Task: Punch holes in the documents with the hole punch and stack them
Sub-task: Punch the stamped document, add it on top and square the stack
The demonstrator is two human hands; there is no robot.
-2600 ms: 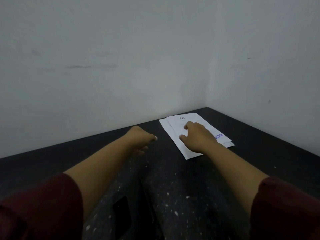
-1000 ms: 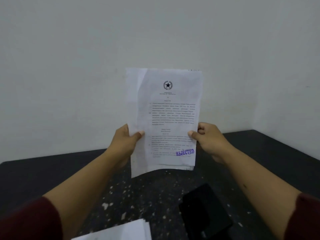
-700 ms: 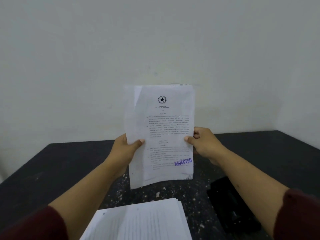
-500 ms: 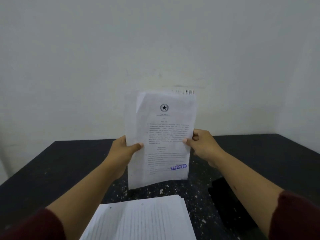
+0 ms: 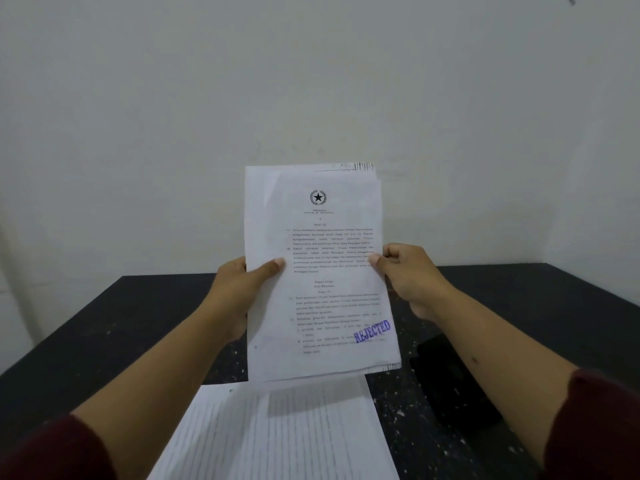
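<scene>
I hold a thin bundle of printed documents (image 5: pixel 322 271) upright in front of me, above the black table (image 5: pixel 145 317). The top page bears a star emblem and a blue "REJECTED" stamp at its lower right. My left hand (image 5: pixel 239 289) grips the bundle's left edge, thumb across the front. My right hand (image 5: pixel 408 271) pinches its right edge. Under the bundle, near the table's front, lies a stack of printed sheets (image 5: pixel 287 434). The black hole punch (image 5: pixel 453 379) rests on the table to the right of that stack, below my right forearm.
A pale wall rises directly behind the table. The tabletop is dark with white flecks; its left edge falls away at the left of the view. Dark red sleeves cover both my upper forearms.
Both hands lifted the documents from the far right corner of the table and raised them upright. Over the last second the bundle sank lower, toward the flat stack.
</scene>
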